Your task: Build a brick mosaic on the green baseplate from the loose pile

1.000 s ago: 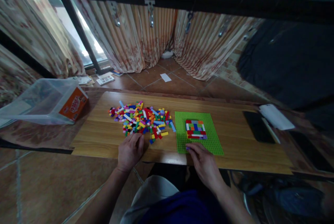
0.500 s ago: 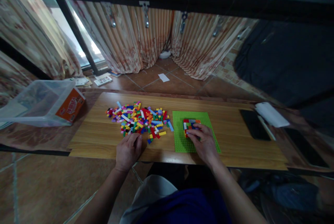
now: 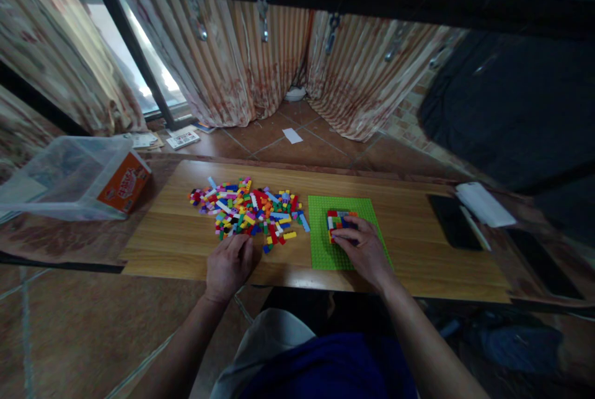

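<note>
On the green baseplate (image 3: pixel 320 250) sits a low block built of toy bricks (image 3: pixel 331 223) in red, white, yellow, blue and orange. My right hand (image 3: pixel 365 247) reaches over the block's right side, thumb and fingers closed against it, covering much of it. A loose heap of many-coloured toy bricks (image 3: pixel 251 213) lies left of the baseplate. At the heap's near edge my left hand (image 3: pixel 230 266) rests on the table, its fingers curled in; no brick shows in it, though its underside is hidden.
The wooden tabletop (image 3: pixel 418 275) carries the bricks. A clear plastic bin (image 3: pixel 69 176) with an orange label stands at far left. On the right lie a dark phone-like slab (image 3: pixel 453 222), a pale stick (image 3: pixel 475 228) and a white object (image 3: pixel 486 204). Curtains (image 3: pixel 260 77) hang behind.
The camera view has shifted slightly. My right hand stays on the brick block with a small shift of its fingers; my left hand keeps its place.
</note>
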{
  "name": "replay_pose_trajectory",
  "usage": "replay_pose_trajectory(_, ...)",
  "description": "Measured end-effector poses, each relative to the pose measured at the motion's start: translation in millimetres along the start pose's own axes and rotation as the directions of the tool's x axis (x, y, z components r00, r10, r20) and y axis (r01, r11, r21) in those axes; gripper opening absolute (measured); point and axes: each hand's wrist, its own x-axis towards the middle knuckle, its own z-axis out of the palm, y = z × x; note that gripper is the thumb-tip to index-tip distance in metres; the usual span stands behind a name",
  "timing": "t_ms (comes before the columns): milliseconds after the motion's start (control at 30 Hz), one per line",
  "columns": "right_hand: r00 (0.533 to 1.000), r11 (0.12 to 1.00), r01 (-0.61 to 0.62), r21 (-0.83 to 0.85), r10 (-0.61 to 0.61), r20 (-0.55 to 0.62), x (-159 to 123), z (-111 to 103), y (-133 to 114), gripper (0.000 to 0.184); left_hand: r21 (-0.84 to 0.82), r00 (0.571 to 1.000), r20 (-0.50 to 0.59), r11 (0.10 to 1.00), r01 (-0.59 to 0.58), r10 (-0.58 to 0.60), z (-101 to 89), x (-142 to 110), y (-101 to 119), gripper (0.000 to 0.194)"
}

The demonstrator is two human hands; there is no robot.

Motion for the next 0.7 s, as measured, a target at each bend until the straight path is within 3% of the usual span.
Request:
replay_pose_trajectory(433, 0.998, 0.999, -0.05, 0.019, 0.051, -0.029, 0.7, 5.4, 1.1, 0.012, 0.007, 1.0, 0.024, 1.0, 0.011, -0.011, -2.0, 0.6, 2.2, 0.019)
replay_pose_trajectory(700, 0.992, 0.987, -0.096, 0.128, 0.105, -0.063, 2.6, 6.7, 1.3, 0.015, -0.001, 1.0, 0.021, 1.0, 0.0, 0.0, -1.7, 0.8, 2.0, 0.018)
